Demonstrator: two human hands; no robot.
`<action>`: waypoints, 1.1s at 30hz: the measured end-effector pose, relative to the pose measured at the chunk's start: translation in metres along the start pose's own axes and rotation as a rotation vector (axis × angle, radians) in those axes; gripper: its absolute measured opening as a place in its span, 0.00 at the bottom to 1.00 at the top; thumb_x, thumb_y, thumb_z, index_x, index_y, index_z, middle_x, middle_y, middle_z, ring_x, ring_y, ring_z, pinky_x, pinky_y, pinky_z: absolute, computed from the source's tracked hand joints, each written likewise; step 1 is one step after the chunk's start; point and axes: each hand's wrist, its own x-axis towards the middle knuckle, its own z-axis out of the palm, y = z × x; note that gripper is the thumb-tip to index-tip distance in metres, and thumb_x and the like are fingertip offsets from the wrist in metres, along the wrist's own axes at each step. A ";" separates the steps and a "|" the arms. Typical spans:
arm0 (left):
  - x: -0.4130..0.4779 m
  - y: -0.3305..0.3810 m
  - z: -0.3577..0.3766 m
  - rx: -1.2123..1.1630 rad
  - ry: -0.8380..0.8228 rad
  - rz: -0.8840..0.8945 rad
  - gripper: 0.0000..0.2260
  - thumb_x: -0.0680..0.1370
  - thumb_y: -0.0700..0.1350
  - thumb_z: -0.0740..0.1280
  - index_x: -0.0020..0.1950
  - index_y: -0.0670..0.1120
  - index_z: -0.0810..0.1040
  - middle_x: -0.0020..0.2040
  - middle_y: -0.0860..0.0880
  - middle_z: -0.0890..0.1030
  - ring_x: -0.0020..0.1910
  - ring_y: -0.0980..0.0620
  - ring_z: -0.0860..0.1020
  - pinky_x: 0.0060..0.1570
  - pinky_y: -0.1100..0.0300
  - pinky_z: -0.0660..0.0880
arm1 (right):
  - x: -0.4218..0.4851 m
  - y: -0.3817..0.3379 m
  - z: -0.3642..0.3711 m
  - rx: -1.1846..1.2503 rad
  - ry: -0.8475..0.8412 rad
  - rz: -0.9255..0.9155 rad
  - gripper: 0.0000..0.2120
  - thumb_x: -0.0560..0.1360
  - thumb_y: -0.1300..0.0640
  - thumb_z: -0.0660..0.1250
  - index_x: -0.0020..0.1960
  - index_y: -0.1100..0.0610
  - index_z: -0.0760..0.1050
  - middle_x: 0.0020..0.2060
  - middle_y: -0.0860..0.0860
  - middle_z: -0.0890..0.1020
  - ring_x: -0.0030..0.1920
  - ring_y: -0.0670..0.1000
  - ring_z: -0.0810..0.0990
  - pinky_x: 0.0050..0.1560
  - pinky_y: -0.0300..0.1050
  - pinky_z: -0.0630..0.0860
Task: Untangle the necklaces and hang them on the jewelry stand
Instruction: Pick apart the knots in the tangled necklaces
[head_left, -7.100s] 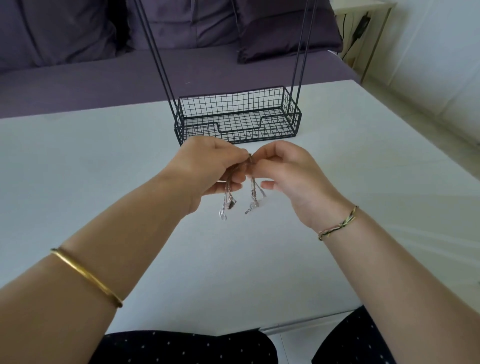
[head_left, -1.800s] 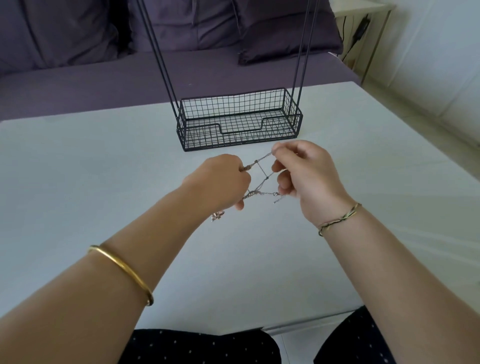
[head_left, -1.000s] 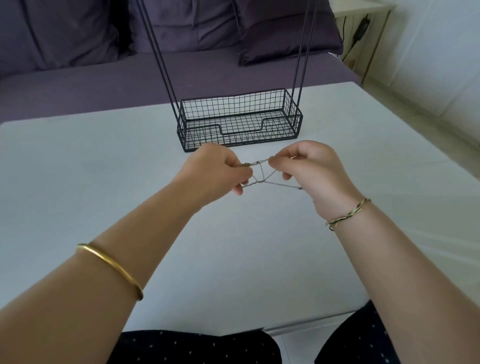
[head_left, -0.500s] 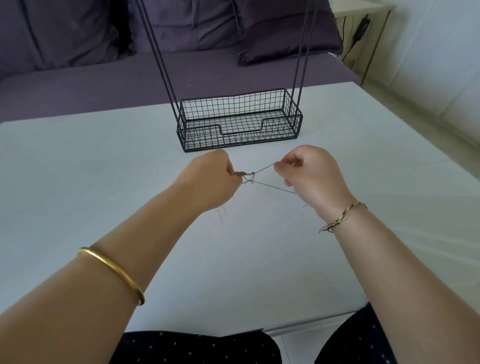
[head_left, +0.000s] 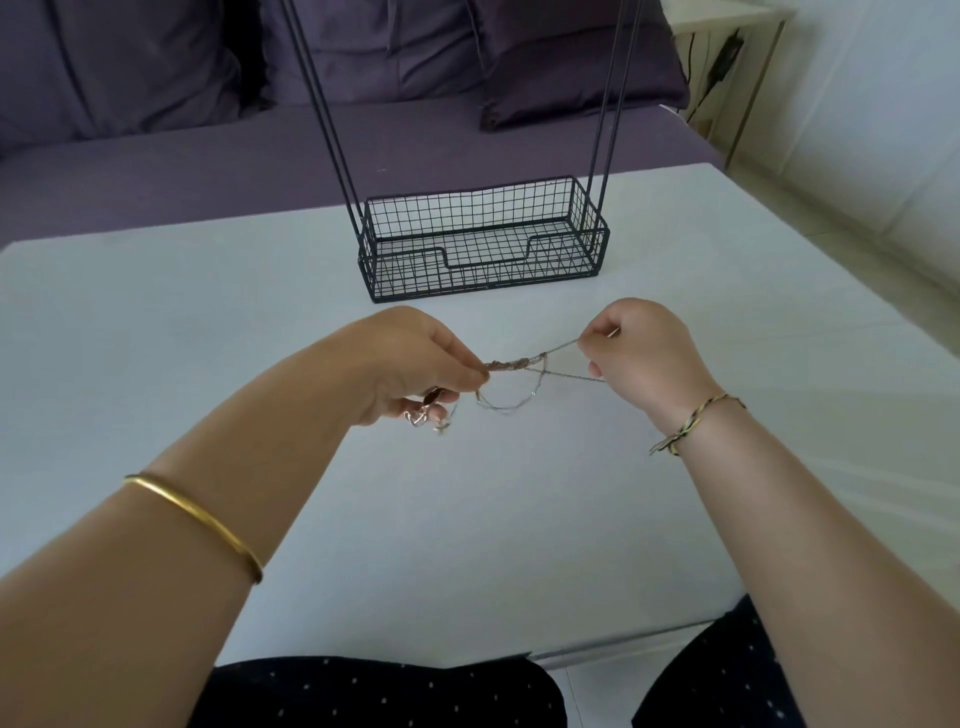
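Both hands are over the smooth white table (head_left: 156, 322), and strung between them is the tangle of thin metal chain necklaces (head_left: 514, 365). The left hand (head_left: 410, 364) pinches a twisted, rope-like bunch of the chains between thumb and fingertips. Small shiny pendants (head_left: 423, 413) dangle under the palm, and one looks heart-shaped. The right hand (head_left: 644, 353) is curled into a fist, pinching one fine strand at the thumb, while a second strand runs in by the lower fingers. In the gap the strands cross, and a slack loop droops beneath them. The chains sit on the near side of the black wire-mesh jewelry stand (head_left: 483, 244), clear of it. The stand is a rectangular grid basket with slim straight rods rising out of view. A plain gold bangle (head_left: 197, 519) rings the left forearm, and a braided cord bracelet (head_left: 691, 421) circles the right wrist. Behind the table is a purple fabric sofa (head_left: 208, 156) with plump cushions.
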 end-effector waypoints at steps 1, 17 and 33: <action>0.000 0.000 0.000 -0.007 -0.004 -0.004 0.04 0.74 0.34 0.69 0.48 0.39 0.81 0.35 0.44 0.77 0.32 0.50 0.74 0.32 0.62 0.73 | 0.000 0.000 0.000 -0.012 0.003 0.002 0.07 0.74 0.62 0.60 0.45 0.60 0.77 0.41 0.56 0.82 0.43 0.58 0.78 0.41 0.47 0.74; -0.002 0.008 0.006 -0.463 -0.078 0.068 0.09 0.79 0.29 0.57 0.50 0.39 0.74 0.45 0.37 0.81 0.33 0.48 0.83 0.29 0.60 0.80 | -0.026 -0.032 -0.006 0.428 -0.146 -0.076 0.10 0.72 0.67 0.59 0.40 0.56 0.76 0.37 0.51 0.82 0.39 0.50 0.82 0.41 0.45 0.76; -0.003 0.008 0.005 -0.377 -0.012 0.227 0.14 0.78 0.28 0.59 0.55 0.44 0.78 0.54 0.46 0.82 0.47 0.46 0.82 0.46 0.57 0.81 | -0.033 -0.039 0.002 0.840 -0.550 0.195 0.04 0.76 0.66 0.63 0.45 0.59 0.75 0.36 0.53 0.82 0.38 0.51 0.80 0.51 0.49 0.77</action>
